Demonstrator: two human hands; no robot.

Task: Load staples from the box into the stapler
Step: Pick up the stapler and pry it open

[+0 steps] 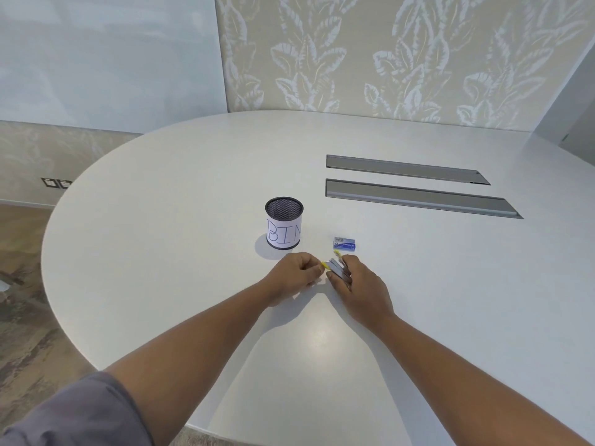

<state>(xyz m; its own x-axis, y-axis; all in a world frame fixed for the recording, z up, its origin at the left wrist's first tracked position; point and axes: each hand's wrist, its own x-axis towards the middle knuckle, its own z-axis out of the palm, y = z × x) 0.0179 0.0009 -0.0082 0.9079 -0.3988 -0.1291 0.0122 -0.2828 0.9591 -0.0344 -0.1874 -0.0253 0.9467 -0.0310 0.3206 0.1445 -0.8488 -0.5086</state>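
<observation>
- Round white table point(193, 194) stands before leaf-patterned wallpaper point(386, 59), two grey slots point(415, 197) set in.
- Right hand point(360, 284) grips small yellow-grey stapler point(336, 268); left hand point(297, 273) pinches its yellow end.
- Small blue staple box point(344, 244) lies just beyond, near black mesh cup point(284, 223).

A rounded white table point(161, 220) fills the room's middle, two long grey metal flaps point(415, 185) set flush into its top and a soft glare on its near surface. Behind it stands a beige wall panel point(386, 53) patterned with pale leaves, beside a plain pale-blue wall point(106, 56). Low at left, wall sockets point(56, 182) sit above mottled brown flooring point(25, 333).
</observation>
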